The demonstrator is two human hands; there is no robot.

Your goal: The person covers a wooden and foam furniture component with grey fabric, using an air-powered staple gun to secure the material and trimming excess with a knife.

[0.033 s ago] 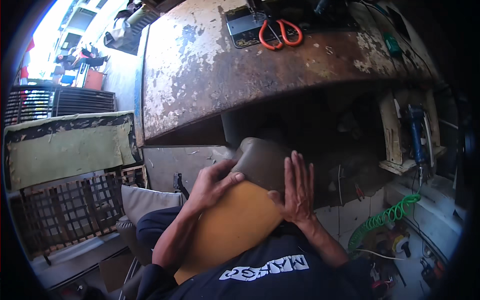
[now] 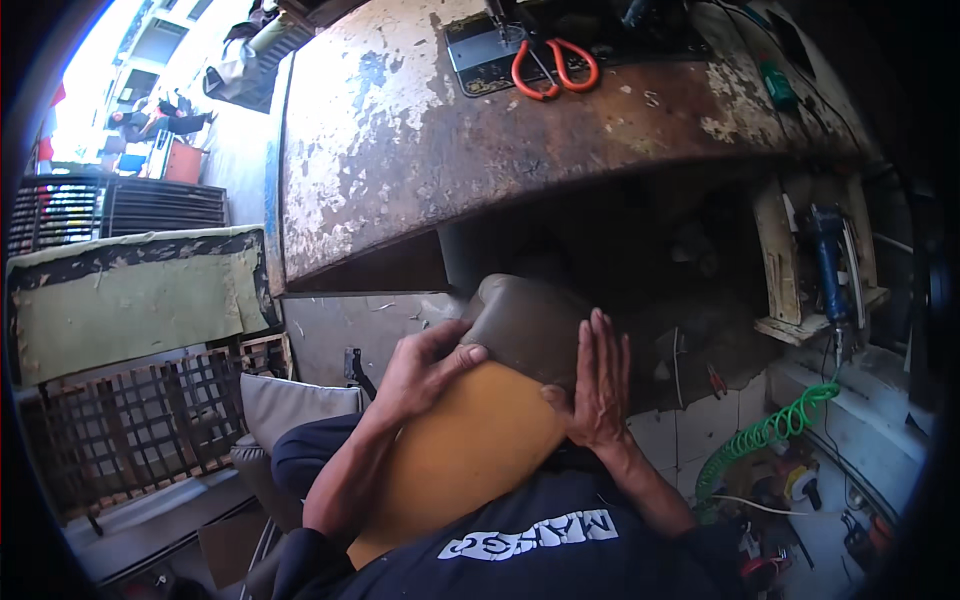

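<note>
- yellow pad (image 2: pixel 475 430) at six o'clock; brown cover (image 2: pixel 530 325) over its far end;
- left hand (image 2: pixel 425 370), pad's eleven o'clock, pinching the cover's edge;
- right hand (image 2: pixel 598 395), two o'clock, flat, thumb spread

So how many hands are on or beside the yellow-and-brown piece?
2: the left hand at the piece's left edge, the right hand at its right. No others show there.

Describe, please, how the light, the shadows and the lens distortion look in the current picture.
Head view: glare washes out the upper left; head view: deep shadow under the worn table, whose front edge bends; head view: black rim, while the left hand and right hand look fairly sharp.
</note>
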